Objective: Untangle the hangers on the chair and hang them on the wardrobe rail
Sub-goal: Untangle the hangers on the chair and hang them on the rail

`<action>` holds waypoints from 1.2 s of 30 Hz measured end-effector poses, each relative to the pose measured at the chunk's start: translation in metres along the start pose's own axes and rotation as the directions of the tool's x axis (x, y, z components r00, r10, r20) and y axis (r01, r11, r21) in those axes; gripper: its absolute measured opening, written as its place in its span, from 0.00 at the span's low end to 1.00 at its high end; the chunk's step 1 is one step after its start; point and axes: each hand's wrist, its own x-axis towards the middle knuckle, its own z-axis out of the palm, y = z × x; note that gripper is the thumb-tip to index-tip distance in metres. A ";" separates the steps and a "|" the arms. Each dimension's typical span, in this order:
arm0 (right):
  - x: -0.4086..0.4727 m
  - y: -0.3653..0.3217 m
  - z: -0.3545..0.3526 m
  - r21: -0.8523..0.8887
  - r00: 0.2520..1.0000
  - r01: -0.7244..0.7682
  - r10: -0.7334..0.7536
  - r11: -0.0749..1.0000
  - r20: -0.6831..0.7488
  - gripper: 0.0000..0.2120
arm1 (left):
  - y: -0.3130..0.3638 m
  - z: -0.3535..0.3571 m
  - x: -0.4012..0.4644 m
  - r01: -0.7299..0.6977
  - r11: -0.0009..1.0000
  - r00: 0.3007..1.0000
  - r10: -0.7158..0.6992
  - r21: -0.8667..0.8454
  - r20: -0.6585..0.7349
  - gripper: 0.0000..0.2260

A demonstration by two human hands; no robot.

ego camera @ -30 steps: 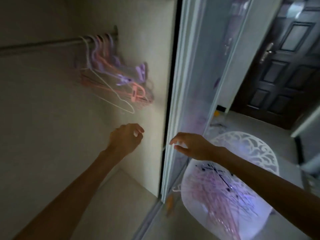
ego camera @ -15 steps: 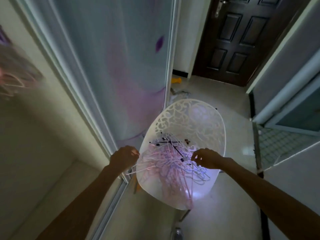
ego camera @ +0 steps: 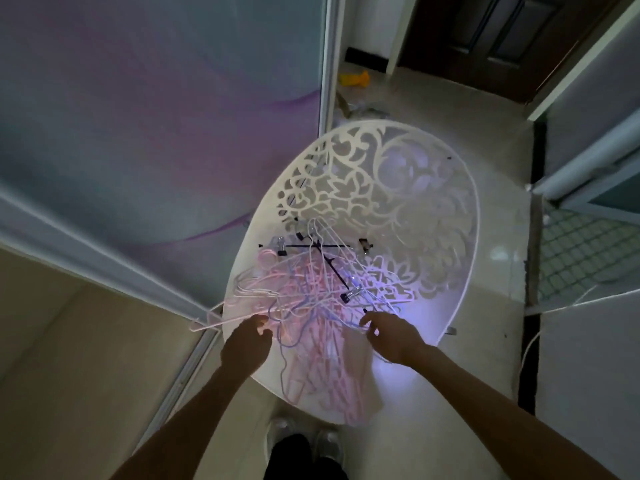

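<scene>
Your left hand [ego camera: 246, 344] & right hand [ego camera: 393, 336] pinch wires in the hangers [ego camera: 311, 306] heaped on the chair [ego camera: 398, 188]. Sliding door [ego camera: 156, 133] close on your left; open floor [ego camera: 491, 237] to the right.

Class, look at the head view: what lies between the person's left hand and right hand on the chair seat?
In the head view, the tangled hangers lie between the left hand and right hand, piled on the white chair.

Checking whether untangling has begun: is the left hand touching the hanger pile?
Touching. The head view shows the left hand with fingertips on wires of the hanger pile.
</scene>
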 end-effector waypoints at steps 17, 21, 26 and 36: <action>0.116 0.014 0.069 -0.230 0.861 0.278 -0.348 0.933 -0.370 0.11 | -0.006 0.044 0.070 0.040 0.989 0.984 -0.064 -0.143 -0.169 0.14; 0.110 0.036 0.054 -0.026 0.928 0.147 -0.147 0.989 -0.343 0.31 | -0.006 0.036 0.065 -0.048 0.998 0.984 0.039 -0.048 -0.176 0.15; 0.110 0.056 0.058 0.127 0.971 -0.042 0.071 0.991 -0.228 0.30 | -0.014 0.033 0.067 -0.072 0.965 0.992 0.095 0.254 -0.082 0.15; 0.105 0.051 0.063 0.013 0.876 0.000 0.007 1.000 -0.483 0.09 | 0.007 0.033 0.069 -0.162 0.842 0.952 0.270 0.514 -0.141 0.12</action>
